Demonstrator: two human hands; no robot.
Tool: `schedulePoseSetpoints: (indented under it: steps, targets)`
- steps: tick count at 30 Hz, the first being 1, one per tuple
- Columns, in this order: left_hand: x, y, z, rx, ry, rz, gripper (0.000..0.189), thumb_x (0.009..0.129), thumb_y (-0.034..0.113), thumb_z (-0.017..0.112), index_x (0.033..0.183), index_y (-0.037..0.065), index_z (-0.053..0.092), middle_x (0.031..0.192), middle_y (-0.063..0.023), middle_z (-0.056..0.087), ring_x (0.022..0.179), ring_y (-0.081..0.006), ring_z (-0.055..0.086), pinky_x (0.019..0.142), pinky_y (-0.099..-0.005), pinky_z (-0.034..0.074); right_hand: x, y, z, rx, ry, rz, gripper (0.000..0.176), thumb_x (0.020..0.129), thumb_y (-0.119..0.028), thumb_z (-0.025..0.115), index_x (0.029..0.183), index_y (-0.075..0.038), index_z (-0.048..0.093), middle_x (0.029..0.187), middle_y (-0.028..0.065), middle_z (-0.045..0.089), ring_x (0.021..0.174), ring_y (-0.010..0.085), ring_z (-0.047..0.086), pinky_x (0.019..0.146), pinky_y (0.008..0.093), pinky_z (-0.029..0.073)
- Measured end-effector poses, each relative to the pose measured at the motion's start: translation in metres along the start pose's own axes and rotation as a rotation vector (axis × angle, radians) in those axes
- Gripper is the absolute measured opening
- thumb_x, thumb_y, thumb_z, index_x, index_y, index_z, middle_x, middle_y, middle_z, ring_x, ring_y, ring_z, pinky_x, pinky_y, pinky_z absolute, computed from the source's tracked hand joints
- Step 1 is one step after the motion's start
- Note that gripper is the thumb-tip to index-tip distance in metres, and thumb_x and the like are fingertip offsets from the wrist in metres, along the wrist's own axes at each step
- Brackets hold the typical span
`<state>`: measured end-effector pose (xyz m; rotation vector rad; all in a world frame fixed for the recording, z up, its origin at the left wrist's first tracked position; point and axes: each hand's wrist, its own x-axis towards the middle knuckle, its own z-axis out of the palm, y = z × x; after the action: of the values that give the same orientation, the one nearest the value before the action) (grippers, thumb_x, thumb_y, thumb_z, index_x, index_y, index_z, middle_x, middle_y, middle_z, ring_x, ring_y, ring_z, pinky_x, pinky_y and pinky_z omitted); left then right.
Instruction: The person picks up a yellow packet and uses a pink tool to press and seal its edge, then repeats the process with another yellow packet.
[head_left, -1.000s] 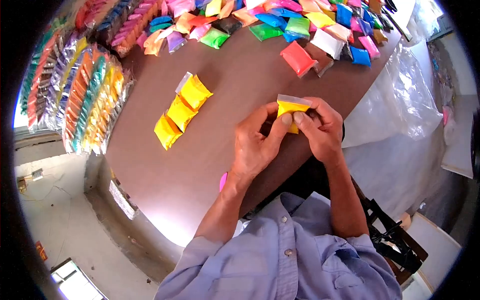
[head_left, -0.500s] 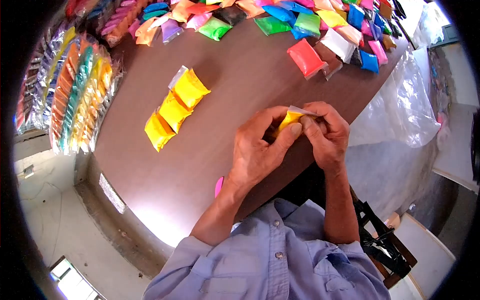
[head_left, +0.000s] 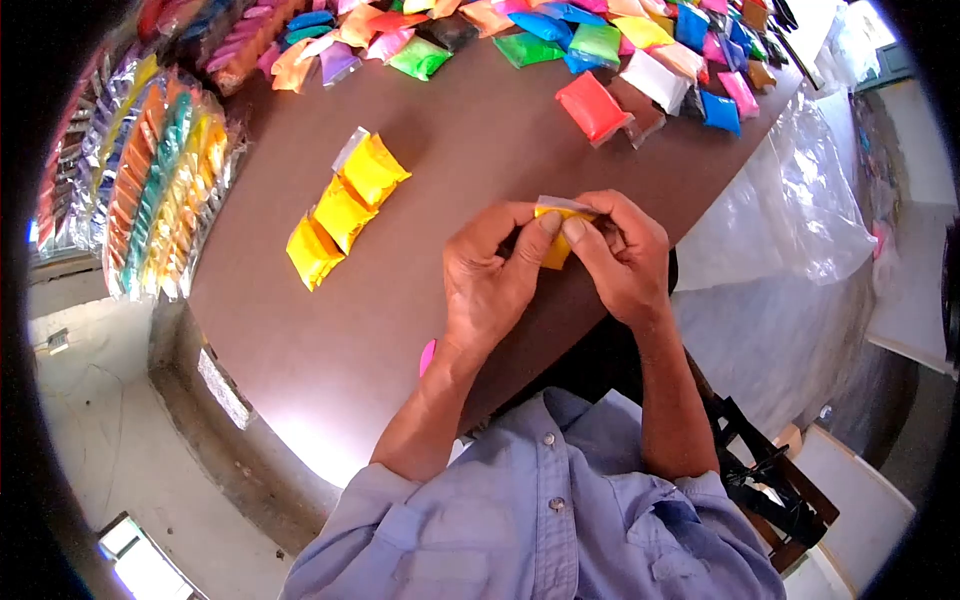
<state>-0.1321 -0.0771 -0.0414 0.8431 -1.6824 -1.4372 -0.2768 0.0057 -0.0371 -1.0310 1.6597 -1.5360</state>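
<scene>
Between my two hands is a small yellow packet (head_left: 556,254) with a clear top edge. My left hand (head_left: 496,262) pinches its left side with thumb and fingers. On the packet's right side, my right hand (head_left: 622,250) pinches near the clear edge, its thumb beside the left thumb. The fingers behind the packet are partly hidden. Three yellow packets (head_left: 343,213) lie in a slanting, touching row on the brown table (head_left: 430,150), left of my hands. A pink object (head_left: 428,356) lies partly behind my left forearm.
Many coloured packets lie along the far edge, among them a red one (head_left: 594,107) and a white one (head_left: 655,82). Long clear bags of packets (head_left: 150,190) are stacked at the left. Clear plastic sheeting (head_left: 790,210) hangs at the right edge, above a dark frame (head_left: 770,480).
Both hands and the yellow packet have shifted a little left. The thumbs are now side by side at the packet's upper edge, and more of its yellow face shows below them.
</scene>
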Motion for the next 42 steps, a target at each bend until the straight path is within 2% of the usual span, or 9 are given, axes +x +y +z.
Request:
schedulePoseSetpoints:
  steps: [3, 6, 11, 15, 20, 26, 38, 40, 42]
  targets:
    - [0.002, 0.008, 0.004, 0.007, -0.010, -0.033, 0.017, 0.097, 0.009, 0.076, 0.111, -0.002, 0.075, 0.093, -0.0047, 0.073, 0.084, -0.0103, 0.066, 0.074, -0.0256, 0.054, -0.002, 0.007, -0.003, -0.040, 0.024, 0.033, 0.015, 0.097, -0.004, 0.071, 0.110, 0.002, 0.069, 0.095, 0.0040, 0.069, 0.082, 0.0067, 0.062, 0.073, 0.0249, 0.052]
    - [0.004, 0.011, 0.006, 0.033, -0.051, -0.014, 0.024, 0.098, 0.012, 0.075, 0.117, -0.003, 0.074, 0.098, -0.0053, 0.075, 0.087, -0.0099, 0.067, 0.079, -0.0248, 0.055, -0.003, 0.013, -0.004, 0.098, 0.103, -0.003, 0.013, 0.098, -0.005, 0.071, 0.109, 0.001, 0.069, 0.095, 0.0032, 0.069, 0.082, 0.0057, 0.062, 0.072, 0.0241, 0.052]
    - [0.003, 0.013, 0.003, 0.081, -0.089, -0.086, 0.022, 0.099, 0.012, 0.074, 0.114, -0.003, 0.074, 0.094, -0.0040, 0.075, 0.085, -0.0091, 0.066, 0.077, -0.0251, 0.054, -0.003, 0.007, -0.003, 0.136, 0.083, -0.046, 0.018, 0.099, -0.008, 0.072, 0.113, 0.002, 0.069, 0.096, 0.0024, 0.069, 0.086, 0.0053, 0.064, 0.073, 0.0233, 0.054]
    - [0.005, 0.010, 0.003, 0.165, -0.007, -0.043, 0.017, 0.098, 0.011, 0.074, 0.109, -0.002, 0.075, 0.089, -0.0047, 0.074, 0.082, -0.0072, 0.065, 0.074, -0.0243, 0.053, -0.001, 0.003, 0.003, 0.198, 0.037, -0.007, 0.023, 0.099, -0.008, 0.072, 0.119, 0.003, 0.067, 0.098, 0.0027, 0.069, 0.087, 0.0060, 0.065, 0.073, 0.0233, 0.054]
    - [0.003, 0.000, 0.000, 0.116, -0.024, -0.032, 0.018, 0.098, 0.011, 0.074, 0.110, -0.002, 0.074, 0.087, -0.0071, 0.075, 0.079, -0.0085, 0.066, 0.071, -0.0252, 0.054, 0.000, 0.010, 0.000, 0.141, -0.016, 0.040, 0.024, 0.099, -0.008, 0.071, 0.121, 0.003, 0.066, 0.097, 0.0011, 0.067, 0.087, 0.0044, 0.063, 0.074, 0.0212, 0.053]
    - [0.003, 0.017, 0.007, -0.019, -0.055, -0.047, 0.024, 0.099, 0.015, 0.075, 0.113, -0.004, 0.074, 0.092, -0.0096, 0.077, 0.083, -0.0122, 0.070, 0.075, -0.0277, 0.057, -0.001, 0.015, -0.001, 0.253, 0.122, -0.005, 0.020, 0.103, -0.010, 0.071, 0.118, 0.002, 0.068, 0.097, -0.0019, 0.066, 0.081, 0.0002, 0.057, 0.071, 0.0171, 0.049]
    - [0.003, 0.004, -0.006, 0.092, -0.149, -0.078, 0.015, 0.096, 0.009, 0.075, 0.107, -0.002, 0.074, 0.089, -0.0082, 0.077, 0.077, -0.0105, 0.069, 0.070, -0.0266, 0.056, 0.000, 0.003, 0.000, 0.161, 0.073, 0.005, 0.023, 0.102, -0.007, 0.069, 0.122, 0.004, 0.066, 0.106, 0.0033, 0.068, 0.092, 0.0059, 0.062, 0.082, 0.0215, 0.054]
    - [0.003, 0.007, -0.004, 0.109, -0.150, -0.054, 0.020, 0.098, 0.012, 0.076, 0.113, -0.001, 0.074, 0.096, -0.0060, 0.077, 0.084, -0.0102, 0.069, 0.076, -0.0260, 0.057, -0.001, 0.009, -0.001, 0.109, 0.061, 0.036, 0.022, 0.102, -0.006, 0.069, 0.121, 0.004, 0.066, 0.107, 0.0038, 0.068, 0.094, 0.0067, 0.063, 0.084, 0.0219, 0.054]
    - [0.004, 0.015, -0.002, 0.100, -0.155, -0.074, 0.021, 0.098, 0.013, 0.077, 0.113, -0.002, 0.074, 0.097, -0.0068, 0.077, 0.085, -0.0106, 0.069, 0.077, -0.0260, 0.057, -0.001, 0.015, 0.000, 0.281, 0.098, -0.054, 0.021, 0.101, -0.005, 0.069, 0.120, 0.004, 0.067, 0.108, 0.0040, 0.069, 0.096, 0.0075, 0.064, 0.085, 0.0227, 0.055]
